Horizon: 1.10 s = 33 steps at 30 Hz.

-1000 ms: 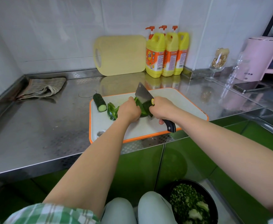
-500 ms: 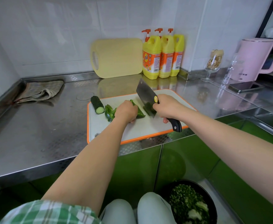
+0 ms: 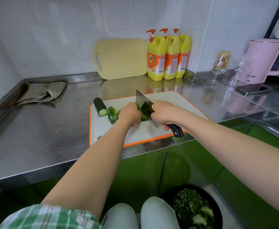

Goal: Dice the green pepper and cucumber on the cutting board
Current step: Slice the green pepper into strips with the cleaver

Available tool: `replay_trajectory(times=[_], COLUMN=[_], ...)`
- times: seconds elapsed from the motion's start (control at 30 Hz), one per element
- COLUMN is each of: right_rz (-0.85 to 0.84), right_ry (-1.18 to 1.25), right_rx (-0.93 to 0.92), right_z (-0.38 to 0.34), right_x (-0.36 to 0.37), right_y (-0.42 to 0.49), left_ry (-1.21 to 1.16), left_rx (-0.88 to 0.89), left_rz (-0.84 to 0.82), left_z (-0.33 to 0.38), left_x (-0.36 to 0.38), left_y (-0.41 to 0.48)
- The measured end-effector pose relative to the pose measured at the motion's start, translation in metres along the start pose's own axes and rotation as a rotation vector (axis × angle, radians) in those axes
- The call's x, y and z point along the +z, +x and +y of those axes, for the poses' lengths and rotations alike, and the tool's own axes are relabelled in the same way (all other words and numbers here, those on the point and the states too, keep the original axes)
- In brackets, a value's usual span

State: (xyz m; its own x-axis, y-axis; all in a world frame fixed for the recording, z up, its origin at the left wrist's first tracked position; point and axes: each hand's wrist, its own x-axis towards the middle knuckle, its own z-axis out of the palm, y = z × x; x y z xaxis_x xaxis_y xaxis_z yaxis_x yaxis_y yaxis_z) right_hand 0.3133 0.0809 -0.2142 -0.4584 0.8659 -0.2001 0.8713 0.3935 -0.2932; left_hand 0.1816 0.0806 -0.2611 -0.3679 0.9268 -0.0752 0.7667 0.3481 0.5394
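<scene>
Print on labels of the yellow bottles (image 3: 157,60) and low on the pink kettle (image 3: 261,60), too blurred to read

Bare forearms (image 3: 92,162) emerge from a green-and-white checked short sleeve (image 3: 41,219), above pale grey trousers (image 3: 122,215).

White tiled walls (image 3: 61,30), steel counter (image 3: 36,138), green cabinet fronts (image 3: 143,171).

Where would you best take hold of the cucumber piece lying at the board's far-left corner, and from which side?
Probably round its middle, from above and the left: the cucumber piece lies on its side with its long flanks exposed, while green pepper strips crowd its right.
</scene>
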Motion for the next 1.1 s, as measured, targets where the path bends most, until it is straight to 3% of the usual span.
replay_trajectory(times=[0.2,0.47,0.77,1.1], right_rz=[0.123,0.214,0.075,0.072], right_ry=[0.010,0.236,0.220,0.168], right_rx=[0.014,-0.027,-0.065,-0.070], right_z=[-0.009,0.029,0.022,0.023], right_x=[0.010,0.007,0.000,-0.001], right_y=[0.014,0.008,-0.009,-0.016], left_ry=[-0.134,0.011,0.066,0.040], left_rx=[0.054,-0.008,0.000,0.019], left_rz=[0.014,0.055,0.045,0.048], left_z=[-0.009,-0.002,0.001,0.002], left_x=[0.001,0.003,0.000,0.001], left_y=[-0.003,0.005,0.002,0.003])
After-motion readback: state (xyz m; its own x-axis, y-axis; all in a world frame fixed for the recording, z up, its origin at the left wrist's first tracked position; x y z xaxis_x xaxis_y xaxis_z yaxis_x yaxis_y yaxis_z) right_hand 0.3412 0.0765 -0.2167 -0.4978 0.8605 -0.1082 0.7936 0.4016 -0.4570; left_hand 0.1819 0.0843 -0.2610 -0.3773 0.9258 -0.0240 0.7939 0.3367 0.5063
